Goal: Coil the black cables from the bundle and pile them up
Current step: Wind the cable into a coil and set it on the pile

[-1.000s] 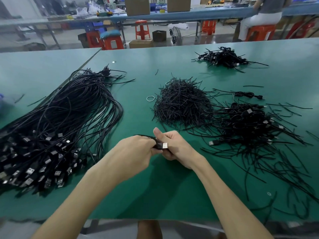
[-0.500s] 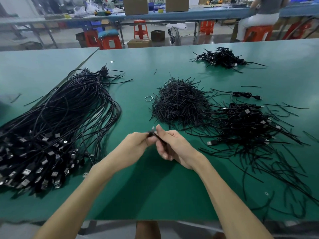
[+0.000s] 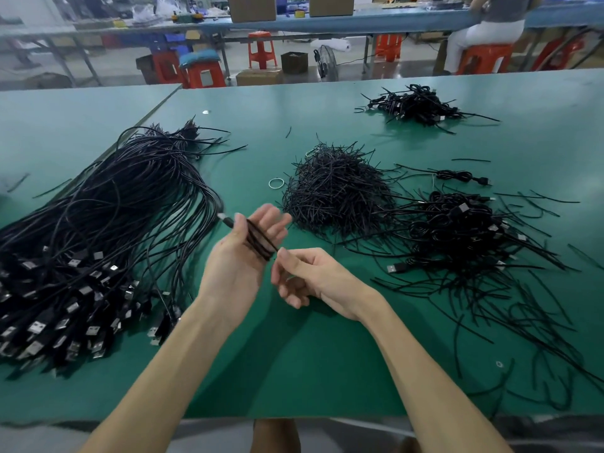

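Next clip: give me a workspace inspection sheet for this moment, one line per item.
Surface: green table, seam at far left.
Job's things: bundle lies left, plugs toward the person; coil in hand; pile of coiled cables right.
Clutter: tie heap centre; loose ties front right; ring beside the heap; far pile at back.
Grips: left hand holds the coil under its thumb; right hand, fingers curled, thumb at the coil's lower end, grip unclear.
Cables: lone cable, coiled, behind the pile.
Surroundings: stools, boxes, fan, seated person.
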